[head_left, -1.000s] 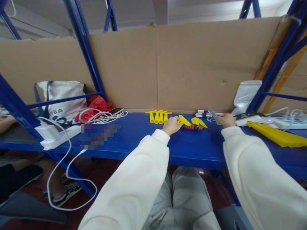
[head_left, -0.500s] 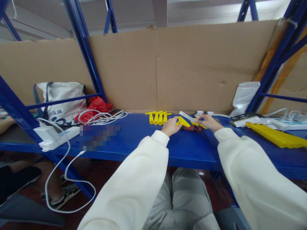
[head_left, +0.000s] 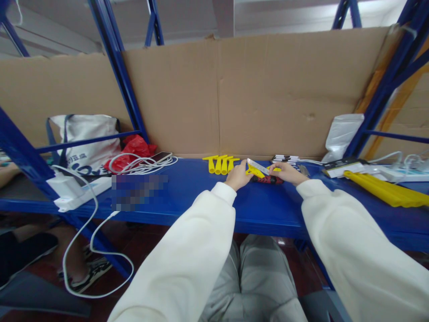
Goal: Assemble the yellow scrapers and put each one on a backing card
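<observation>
My left hand (head_left: 237,176) is closed on a yellow plastic piece (head_left: 255,171), its fingers at the piece's left end. A flat, pale silvery strip (head_left: 259,167) lies slanted along the top of that piece. My right hand (head_left: 287,173) pinches the strip's right end. A bit of yellow (head_left: 276,169) shows at the right fingers; whether it is a separate part I cannot tell. Beneath the hands lies a red and black tool handle (head_left: 271,180) on the blue shelf (head_left: 201,201), partly hidden. Several yellow T-shaped handles (head_left: 224,165) stand in a row left of my left hand.
Behind the right hand lies a stack of pale strips (head_left: 284,158). Long yellow pieces (head_left: 385,188) and an open box (head_left: 343,167) are at the right. White cables (head_left: 144,164), a power strip (head_left: 83,194) and a cloth bag (head_left: 87,143) are at the left. Cardboard (head_left: 268,98) closes the back.
My right hand has moved slightly left, bringing the strip down and left onto the yellow piece near my left fingers. The left hand has barely moved.
</observation>
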The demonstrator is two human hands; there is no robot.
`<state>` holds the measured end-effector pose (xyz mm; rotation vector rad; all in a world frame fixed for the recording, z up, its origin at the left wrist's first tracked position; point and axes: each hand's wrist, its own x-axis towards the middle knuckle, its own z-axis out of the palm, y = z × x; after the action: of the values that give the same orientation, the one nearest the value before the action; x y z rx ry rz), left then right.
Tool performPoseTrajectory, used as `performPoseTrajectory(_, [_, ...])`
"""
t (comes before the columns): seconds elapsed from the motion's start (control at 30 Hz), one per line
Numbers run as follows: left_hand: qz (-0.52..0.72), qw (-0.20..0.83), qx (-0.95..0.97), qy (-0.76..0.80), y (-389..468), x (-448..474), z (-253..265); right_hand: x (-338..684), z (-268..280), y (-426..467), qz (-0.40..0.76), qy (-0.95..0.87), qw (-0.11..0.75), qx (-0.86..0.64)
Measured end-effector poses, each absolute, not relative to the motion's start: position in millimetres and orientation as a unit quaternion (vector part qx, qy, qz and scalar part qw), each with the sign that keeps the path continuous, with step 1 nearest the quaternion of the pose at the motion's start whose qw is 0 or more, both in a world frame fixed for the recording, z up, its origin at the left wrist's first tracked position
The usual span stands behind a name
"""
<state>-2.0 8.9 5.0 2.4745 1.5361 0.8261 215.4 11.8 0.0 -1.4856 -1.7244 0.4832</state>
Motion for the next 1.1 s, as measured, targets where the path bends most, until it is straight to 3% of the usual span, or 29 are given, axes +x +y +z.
performPoseTrajectory(0.33, [0.286,0.054,0.805,0.517,12,-2,4,210,5,11,0.149,-0.706,0.371,-0.585])
performPoseTrajectory(0.7, [0.289,0.058,0.792,0.535,12,-2,5,173,33,17,-0.049,-0.751,0.209,-0.624])
performPoseTrajectory(0.87, [0.289,0.061,0.794,0.532,12,-2,4,171,22,11,-0.074,-0.744,0.208,-0.631])
performPoseTrajectory(1.1, [0.292,0.063,0.797,0.525,11,-3,5,185,14,13,-0.020,-0.745,0.259,-0.615])
